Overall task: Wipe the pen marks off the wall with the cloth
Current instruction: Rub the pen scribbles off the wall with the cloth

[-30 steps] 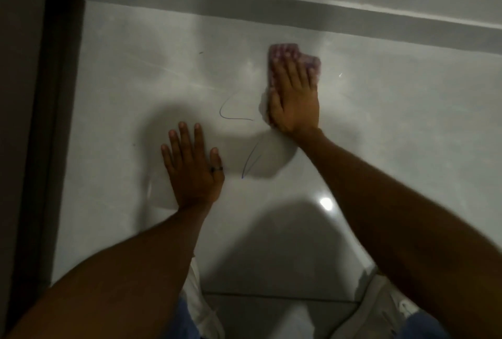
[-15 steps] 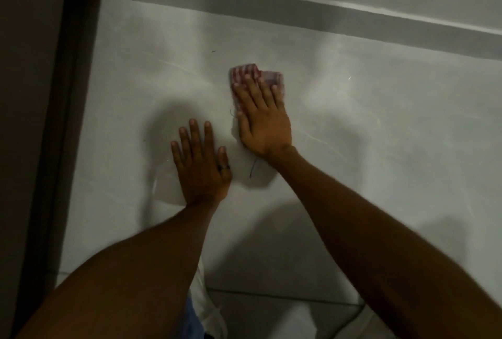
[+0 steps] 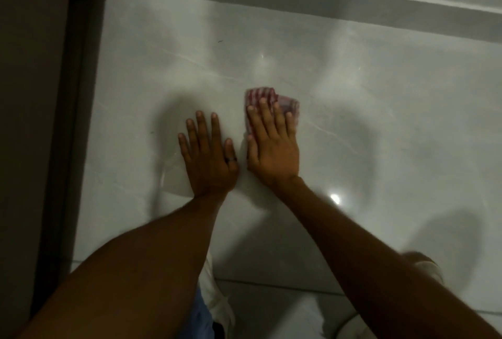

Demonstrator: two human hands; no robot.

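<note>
Nearest, the left hand [image 3: 210, 159] lies spread flat on the glossy wall [image 3: 380, 126], bracing, grip empty. Just beside it at three o'clock, the right hand [image 3: 271, 145] presses flat on the checked cloth [image 3: 267, 96], whose edge shows at twelve o'clock beyond the fingertips. No pen marks show; any may be hidden beneath. Since nothing pinches it, the cloth could slip out and leave streaks.
</note>
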